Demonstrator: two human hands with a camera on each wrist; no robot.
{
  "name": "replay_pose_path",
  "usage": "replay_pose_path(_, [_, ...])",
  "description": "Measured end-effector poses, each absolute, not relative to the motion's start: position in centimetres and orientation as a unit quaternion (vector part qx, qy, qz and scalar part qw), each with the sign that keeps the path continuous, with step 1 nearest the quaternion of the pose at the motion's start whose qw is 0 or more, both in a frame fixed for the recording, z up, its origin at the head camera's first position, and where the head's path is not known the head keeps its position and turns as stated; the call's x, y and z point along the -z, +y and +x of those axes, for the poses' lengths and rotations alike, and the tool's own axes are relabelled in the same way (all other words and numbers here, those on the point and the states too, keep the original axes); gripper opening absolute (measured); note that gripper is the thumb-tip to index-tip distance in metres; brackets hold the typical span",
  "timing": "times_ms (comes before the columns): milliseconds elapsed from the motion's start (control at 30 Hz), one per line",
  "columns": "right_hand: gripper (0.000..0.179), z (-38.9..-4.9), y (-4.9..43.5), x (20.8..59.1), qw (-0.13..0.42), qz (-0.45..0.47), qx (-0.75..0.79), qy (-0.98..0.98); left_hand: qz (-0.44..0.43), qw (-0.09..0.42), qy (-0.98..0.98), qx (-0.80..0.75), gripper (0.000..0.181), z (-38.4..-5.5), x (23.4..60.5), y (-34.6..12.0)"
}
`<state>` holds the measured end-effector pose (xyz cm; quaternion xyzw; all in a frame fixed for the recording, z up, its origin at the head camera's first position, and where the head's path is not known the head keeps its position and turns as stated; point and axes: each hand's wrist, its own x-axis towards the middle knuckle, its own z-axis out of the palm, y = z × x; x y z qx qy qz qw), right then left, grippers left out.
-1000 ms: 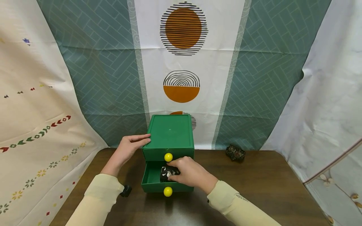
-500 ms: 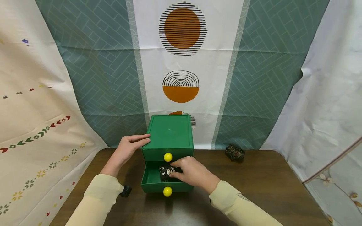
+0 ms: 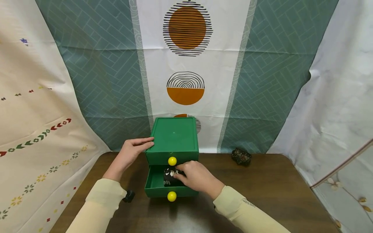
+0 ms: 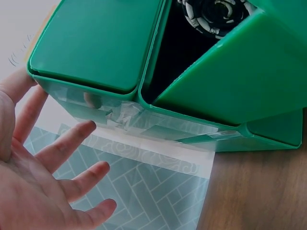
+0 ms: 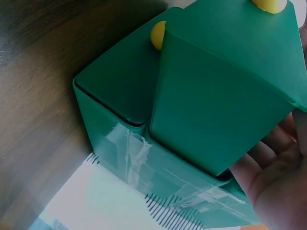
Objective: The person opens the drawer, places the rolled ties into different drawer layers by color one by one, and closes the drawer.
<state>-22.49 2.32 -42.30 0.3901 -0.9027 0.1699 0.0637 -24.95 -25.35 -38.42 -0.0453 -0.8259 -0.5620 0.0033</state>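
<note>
A green drawer cabinet with round yellow knobs stands on the table. Below its top drawer, a drawer is pulled out. Inside it lies a rolled black-and-white patterned cloth; its coiled end shows in the left wrist view. My right hand reaches over the drawer's right side, thumb and index finger around the roll. Its other fingertips are hidden in the drawer. My left hand touches the cabinet's upper left edge with fingertips, the remaining fingers spread and straight in the left wrist view.
Another dark patterned roll lies on the brown table, right of the cabinet near the back edge. A patterned fabric backdrop hangs close behind. Light cloths hang at both sides.
My right thumb has shifted up along the roll, and the hand sits slightly farther right over the drawer. The roll's visible pattern has turned a little. My left hand stays put.
</note>
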Motion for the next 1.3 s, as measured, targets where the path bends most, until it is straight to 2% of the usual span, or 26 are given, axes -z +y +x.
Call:
replay_pose_path(200, [0.027,-22.1,2.6,42.3,0.122,0.383,-0.186,-0.897,-0.042,0.001,-0.825,0.563,0.049,-24.9,38.4,-25.5])
replay_pose_path(467, [0.018,-20.9,2.9,41.6,0.14,0.41,-0.22,-0.874,-0.042,-0.009,-0.824,0.564,0.046,-24.8,37.7,-25.4])
replay_pose_path(700, [0.014,-19.4,2.9,41.0,0.084,0.429,-0.292,-0.851,-0.039,-0.02,-0.826,0.562,0.045,-23.3,35.6,-24.5])
replay_pose_path(967, [0.011,-18.3,2.6,41.6,-0.001,0.449,-0.304,-0.84,-0.042,-0.023,-0.826,0.561,0.044,-22.8,35.5,-24.4])
replay_pose_path(1300, [0.014,-17.5,1.9,41.6,-0.018,0.46,-0.234,-0.856,-0.036,-0.023,-0.825,0.563,0.045,-23.1,35.7,-24.2])
